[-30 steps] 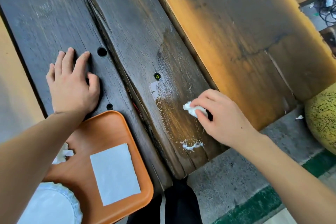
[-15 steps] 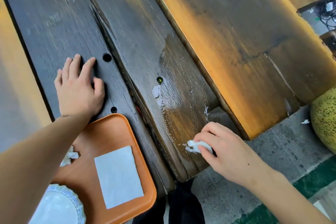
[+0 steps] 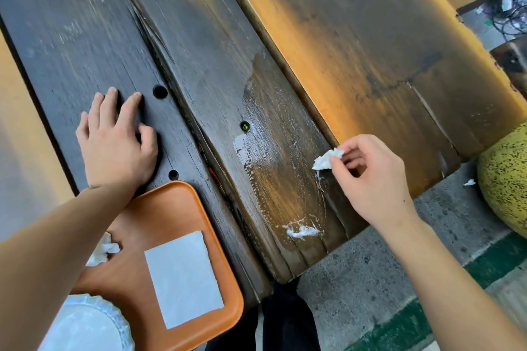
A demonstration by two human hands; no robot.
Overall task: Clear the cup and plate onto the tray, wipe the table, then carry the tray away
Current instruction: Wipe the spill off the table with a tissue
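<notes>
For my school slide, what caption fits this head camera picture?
Right hand pinches a wet tissue above the smeared table; left hand rests flat beside the orange tray.

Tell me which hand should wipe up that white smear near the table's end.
Right, probably. The right hand already pinches the tissue wad just above the wet plank, close to the white smear. The left hand lies flat on the far plank beside the orange tray, holding nothing.

Wadded tissue in right-hand fingers above wet table (left hand flat).
</notes>
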